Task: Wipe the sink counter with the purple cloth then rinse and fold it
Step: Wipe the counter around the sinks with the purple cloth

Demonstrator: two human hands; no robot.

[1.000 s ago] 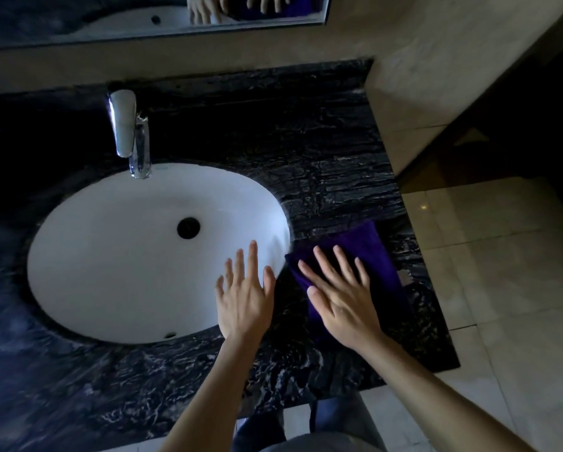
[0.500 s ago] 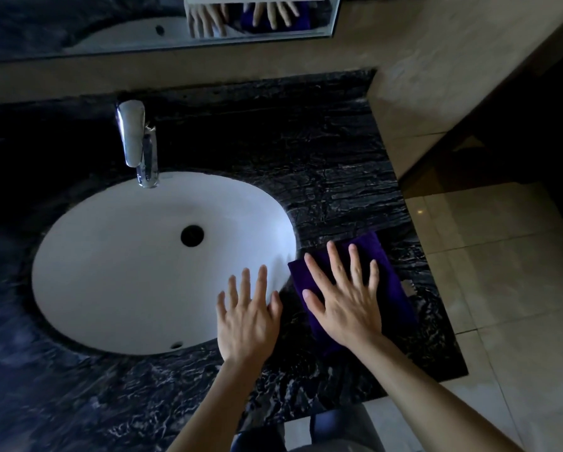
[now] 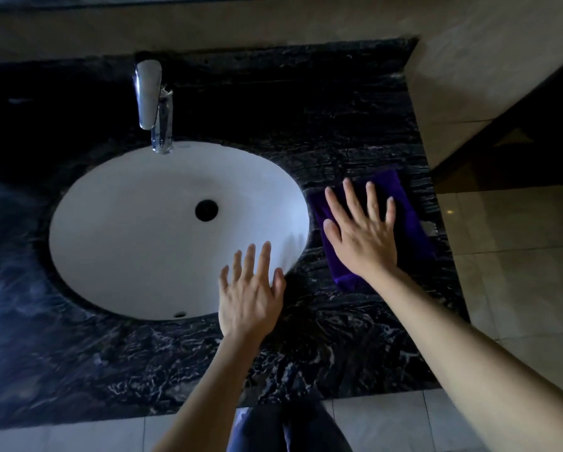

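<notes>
**Right hand flat on purple cloth, R of basin**

Purple cloth (image 3: 404, 223) lies on the black marble table (image 3: 355, 125), just beside the basin's R rim, near the table's R edge. It looks folded into a longish rectangle, running from far-L to near-R; near corner sticks out below the wrist. Dim light, so can't tell wet or dry.

Right hand (image 3: 363, 236) is on top of the cloth, palm down, fingers (image 3: 350, 197) spread wide & straight, not curled round anything – pressing flat, not gripping. Fingertips reach almost to the cloth's far edge; thumb sits at the cloth's L edge, toward the basin.

Left hand (image 3: 250, 295) is open too, palm down, fingers apart, holding nothing. It sits over the near-R rim of the sink (image 3: 143, 230), fingertips over the white bowl, heel over the dark stone. Can't tell if it touches the surface or hovers. The two hands are near each other but apart; L hand doesn't touch the cloth.

Sink is a white oval bowl set under the stone, w/ dark drain (image 3: 206, 209) about centre & a small overflow hole at the near side. Chrome faucet (image 3: 153, 102) stands behind the bowl, spout over the far rim; no water visible. Beige wall behind, tiled floor (image 3: 518, 256) to the R & below the table's front edge. Both forearms bare.
</notes>
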